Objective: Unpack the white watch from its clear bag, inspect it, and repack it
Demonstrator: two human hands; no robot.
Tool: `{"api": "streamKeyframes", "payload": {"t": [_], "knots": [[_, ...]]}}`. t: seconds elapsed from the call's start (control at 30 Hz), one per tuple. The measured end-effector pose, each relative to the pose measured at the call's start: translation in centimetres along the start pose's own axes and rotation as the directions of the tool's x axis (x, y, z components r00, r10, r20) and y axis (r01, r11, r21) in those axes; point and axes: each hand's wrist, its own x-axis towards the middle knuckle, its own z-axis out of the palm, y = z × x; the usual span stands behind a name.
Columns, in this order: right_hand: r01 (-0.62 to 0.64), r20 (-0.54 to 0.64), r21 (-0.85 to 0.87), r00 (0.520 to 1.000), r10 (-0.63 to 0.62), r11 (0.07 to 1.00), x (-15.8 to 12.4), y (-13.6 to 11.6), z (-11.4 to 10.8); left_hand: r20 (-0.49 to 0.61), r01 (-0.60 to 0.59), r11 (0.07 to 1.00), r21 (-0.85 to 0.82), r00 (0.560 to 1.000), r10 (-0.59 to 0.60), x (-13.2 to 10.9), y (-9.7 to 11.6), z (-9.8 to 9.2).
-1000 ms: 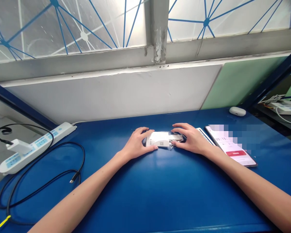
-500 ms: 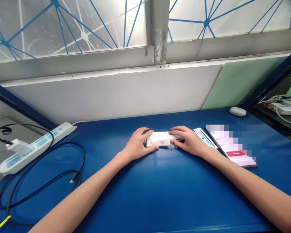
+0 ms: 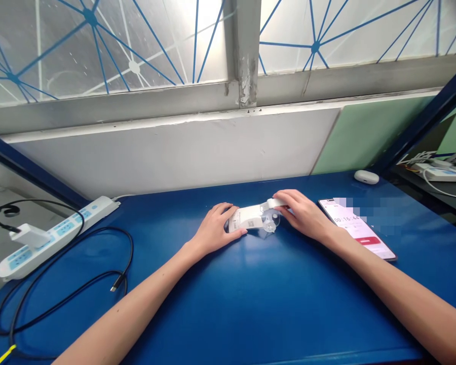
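Note:
My left hand [image 3: 217, 228] curls round the left end of a small flat pack [image 3: 251, 217] lying on the blue table. A white printed label with a small square code covers the pack's top, and a dark edge shows beside my left palm. At its right end, crumpled clear plastic [image 3: 269, 224] sticks out. My right hand [image 3: 303, 215] pinches a small white piece [image 3: 275, 203] between thumb and fingers, just above the plastic. Whether this piece is joined to the pack, I cannot tell.
A phone [image 3: 365, 240] showing a timer lies right of my right hand, with a white earbud case [image 3: 367, 177] behind it. On the left are a power strip [image 3: 64, 230], a white plug adapter [image 3: 29, 237] and a coiled black cable [image 3: 131, 253]. A wall [image 3: 175, 157] rises behind the table.
My right hand has lifted slightly and now holds the white piece; more clear plastic shows. The blue-and-white card beside my right hand is out of sight. The left hand keeps its grip.

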Motion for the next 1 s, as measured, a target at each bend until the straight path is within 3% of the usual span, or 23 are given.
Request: {"api": "streamKeyframes", "payload": {"t": [0.1,0.27,0.4,0.5,0.57,0.63,0.7,0.73,0.8,0.83,0.9,1.0], "knots": [[-0.049,-0.178,-0.044,0.983,0.041,0.998,-0.1,0.9,-0.7,-0.003,0.014,1.000,-0.010,1.000,-0.014,0.0,0.1,0.0],[-0.145,-0.415,-0.017,0.901,0.125,0.989,0.1,1.1,-1.2,0.020,0.042,0.999,0.025,0.999,-0.043,-0.2,0.1,0.1],[-0.190,-0.489,0.096,0.846,0.212,0.977,0.4,0.0,-1.5,0.045,0.033,0.998,0.053,0.998,-0.035,-0.2,0.1,0.2],[-0.174,-0.474,0.147,0.852,0.224,0.974,0.5,-0.9,-1.4,0.060,0.043,0.999,0.025,0.997,-0.044,0.0,-0.1,0.2],[-0.146,-0.443,0.163,0.873,0.205,0.976,0.6,-1.4,-1.2,-0.029,0.039,0.999,-0.034,0.999,-0.040,0.0,-0.1,0.0],[-0.114,-0.407,0.168,0.897,0.174,0.979,0.6,-1.7,-0.9,-0.247,-0.017,0.996,-0.084,0.969,-0.004,0.1,0.4,-0.4],[-0.093,-0.376,0.179,0.913,0.156,0.979,0.6,-2.0,-0.5,-0.498,-0.132,0.991,-0.020,0.861,0.105,0.1,1.5,-1.0],[-0.091,-0.359,0.192,0.920,0.156,0.977,0.5,-2.2,-0.3,-0.548,-0.197,0.980,0.035,0.816,0.184,0.0,2.2,-1.2],[-0.088,-0.330,0.222,0.930,0.160,0.971,0.5,-2.7,0.0,-0.566,-0.274,0.953,0.127,0.769,0.297,0.0,3.7,-1.5],[-0.087,-0.323,0.234,0.932,0.162,0.968,0.5,-3.0,0.1,-0.541,-0.298,0.941,0.163,0.770,0.338,-0.1,4.5,-1.5],[-0.080,-0.329,0.244,0.931,0.160,0.967,0.5,-3.8,0.1,-0.436,-0.319,0.925,0.207,0.816,0.379,-0.1,5.8,-1.2],[-0.080,-0.329,0.253,0.930,0.163,0.964,1.1,-4.9,-0.3,-0.247,-0.236,0.948,0.216,0.926,0.286,0.1,6.7,-0.6]]}}
